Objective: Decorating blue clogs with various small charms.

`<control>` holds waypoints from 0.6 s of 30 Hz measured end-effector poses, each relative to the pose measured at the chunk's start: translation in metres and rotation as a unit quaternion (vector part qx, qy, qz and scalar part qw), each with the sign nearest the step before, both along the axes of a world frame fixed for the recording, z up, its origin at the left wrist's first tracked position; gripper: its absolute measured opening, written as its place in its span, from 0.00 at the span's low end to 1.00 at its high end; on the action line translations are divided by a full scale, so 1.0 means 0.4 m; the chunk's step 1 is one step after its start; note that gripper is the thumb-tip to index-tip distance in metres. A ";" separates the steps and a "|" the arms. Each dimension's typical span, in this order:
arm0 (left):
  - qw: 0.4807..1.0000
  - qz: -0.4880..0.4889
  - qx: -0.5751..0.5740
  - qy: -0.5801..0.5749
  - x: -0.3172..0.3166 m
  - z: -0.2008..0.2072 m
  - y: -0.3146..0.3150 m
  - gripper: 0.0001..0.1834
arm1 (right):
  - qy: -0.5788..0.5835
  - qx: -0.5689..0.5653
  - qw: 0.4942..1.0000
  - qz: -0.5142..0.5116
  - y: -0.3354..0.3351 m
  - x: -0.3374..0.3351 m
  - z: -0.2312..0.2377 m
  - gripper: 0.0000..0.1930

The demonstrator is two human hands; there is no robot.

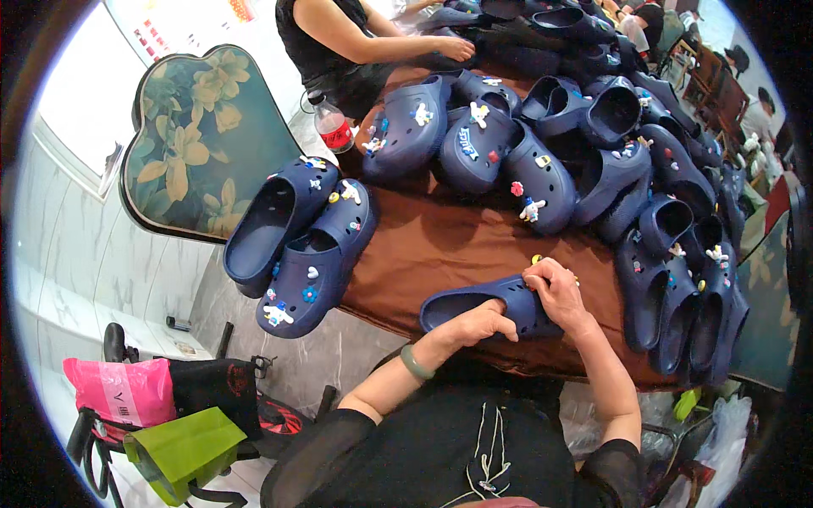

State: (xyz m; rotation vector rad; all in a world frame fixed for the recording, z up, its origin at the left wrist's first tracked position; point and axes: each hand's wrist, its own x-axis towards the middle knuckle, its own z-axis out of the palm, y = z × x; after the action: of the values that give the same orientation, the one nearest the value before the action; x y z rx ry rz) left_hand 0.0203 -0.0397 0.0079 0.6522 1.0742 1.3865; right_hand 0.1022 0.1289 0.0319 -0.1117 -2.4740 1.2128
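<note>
A navy blue clog (445,306) with holes lies on the brown cloth (406,254) in front of me, its toe to the right. My left hand (484,323) grips it at the foot opening, some fingers hidden inside. Over the holed upper, my right hand (555,292) is closed in a pinch. Small yellow bits peep out beside those fingers; whatever is pinched is too covered to name. To the left, a pair of navy clogs (309,275) decorated with small charms sits at the table's edge.
Many charm-covered navy clogs (542,178) are heaped across the far and right side. A red-labelled bottle (332,124) stands by a flowered chair back (190,140). Another person's hand (457,48) rests near the far clogs. Pink (118,389) and green bags (186,453) are at lower left.
</note>
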 end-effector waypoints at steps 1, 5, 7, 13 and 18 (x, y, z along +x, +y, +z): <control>1.000 -0.002 -0.001 0.000 -0.001 -0.004 0.001 0.37 | 0.000 -0.001 1.000 -0.002 0.002 0.002 -0.001 0.01; 1.000 -0.012 0.006 0.001 -0.003 -0.005 0.002 0.36 | 0.027 -0.007 0.999 0.015 0.008 0.013 -0.002 0.02; 1.000 -0.016 0.011 0.006 -0.002 -0.004 0.002 0.36 | 0.033 -0.007 0.999 0.018 0.010 0.018 0.000 0.02; 0.999 -0.026 0.018 0.011 -0.007 -0.011 -0.008 0.36 | 0.069 0.030 0.996 0.038 0.009 0.023 0.012 0.02; 0.999 0.011 0.029 0.015 0.002 0.055 0.010 0.26 | 0.046 0.011 0.998 0.032 0.023 0.008 -0.001 0.03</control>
State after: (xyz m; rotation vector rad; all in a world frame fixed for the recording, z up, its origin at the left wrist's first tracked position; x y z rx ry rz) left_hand 0.0210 -0.0357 0.0297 0.7067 1.0719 1.4354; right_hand 0.1056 0.1382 0.0313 0.0286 -2.4269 1.1873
